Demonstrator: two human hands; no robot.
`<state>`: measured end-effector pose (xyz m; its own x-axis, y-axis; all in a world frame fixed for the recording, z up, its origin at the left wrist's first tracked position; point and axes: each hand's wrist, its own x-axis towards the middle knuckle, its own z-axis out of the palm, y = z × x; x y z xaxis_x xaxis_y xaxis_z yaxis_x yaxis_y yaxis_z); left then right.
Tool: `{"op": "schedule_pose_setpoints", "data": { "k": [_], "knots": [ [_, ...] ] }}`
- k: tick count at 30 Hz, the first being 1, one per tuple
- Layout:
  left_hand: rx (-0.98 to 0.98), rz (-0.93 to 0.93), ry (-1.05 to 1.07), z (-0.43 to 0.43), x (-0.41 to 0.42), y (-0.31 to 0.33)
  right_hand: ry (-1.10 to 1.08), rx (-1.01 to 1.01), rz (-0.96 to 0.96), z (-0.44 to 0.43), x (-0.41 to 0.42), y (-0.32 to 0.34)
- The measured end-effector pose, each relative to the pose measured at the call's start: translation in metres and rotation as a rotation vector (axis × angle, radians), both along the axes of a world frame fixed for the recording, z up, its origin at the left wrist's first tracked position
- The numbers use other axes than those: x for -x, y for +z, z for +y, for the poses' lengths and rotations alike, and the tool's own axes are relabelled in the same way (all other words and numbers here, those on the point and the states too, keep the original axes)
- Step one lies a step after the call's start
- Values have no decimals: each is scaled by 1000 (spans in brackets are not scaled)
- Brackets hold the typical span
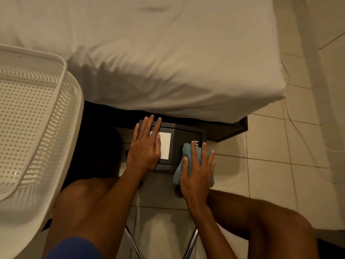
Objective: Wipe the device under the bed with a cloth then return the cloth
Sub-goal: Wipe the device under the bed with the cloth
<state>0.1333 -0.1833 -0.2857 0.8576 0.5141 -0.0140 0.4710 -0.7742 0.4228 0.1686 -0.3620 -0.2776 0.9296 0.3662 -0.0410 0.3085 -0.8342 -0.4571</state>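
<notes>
The device is a dark boxy thing sitting on the tiled floor, half tucked under the edge of the bed, with its front end poking out toward you. There's a white label on its top, partly covered by your fingers.

Your right hand is flat on the blue cloth, fingers spread a bit and pressing it down on the right near corner of the device. The cloth is bunched up and hangs off the edge, so it's pinned under your palm rather than really gripped.

Your left hand lies flat on the left side of the top, fingers straight and slightly apart, tips reaching just under the bed's overhang. Nothing in it.

Your knees are on either side, a bit of blue fabric shows at the bottom left. A white perforated basket sits to your left, next to the bed. A thin white cable trails over the tiles on the right.
</notes>
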Motion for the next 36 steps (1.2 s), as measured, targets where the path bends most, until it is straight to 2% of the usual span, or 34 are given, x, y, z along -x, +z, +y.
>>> {"op": "schedule_pose_setpoints", "data": {
  "k": [6, 15, 20, 27, 30, 33, 36],
  "knots": [
    [0, 14, -7, 0, 0, 0, 197, 35, 7, 36, -8, 6],
    [-29, 41, -19, 1, -2, 1, 201, 45, -38, 61, -64, 7],
    [-25, 29, -14, 0, 0, 0, 42, 2, 23, 31, -71, 7],
    [-15, 22, -7, 0, -1, -1, 21, -20, 68, -4, -18, 0],
    [-19, 24, -6, 0, -2, -1, -9, -21, 25, -7, 1, -4],
    [-24, 27, -8, 1, -1, -2, 62, 32, -20, 10, 2, 0],
    [-24, 31, -14, 1, -2, -2, 147, 2, 4, 27, -2, 6]
  ]
}}
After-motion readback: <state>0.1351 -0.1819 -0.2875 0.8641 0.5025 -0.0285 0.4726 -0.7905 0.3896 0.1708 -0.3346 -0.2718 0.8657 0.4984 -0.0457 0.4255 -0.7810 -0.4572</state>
